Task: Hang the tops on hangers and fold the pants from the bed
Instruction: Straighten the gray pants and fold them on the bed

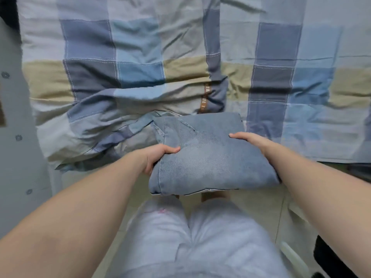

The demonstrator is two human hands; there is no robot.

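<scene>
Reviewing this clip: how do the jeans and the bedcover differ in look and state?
The jeans are plain faded denim; the bedcover is checked in blue, grey and beige. The jeans are folded into a compact bundle; the bedcover lies spread out and creased. The left hand and right hand grip the jeans; nothing holds the bedcover. Both are bluish cloth.

A home bedroom: a bed (140, 57) under a rumpled checked quilt (281, 77).
</scene>
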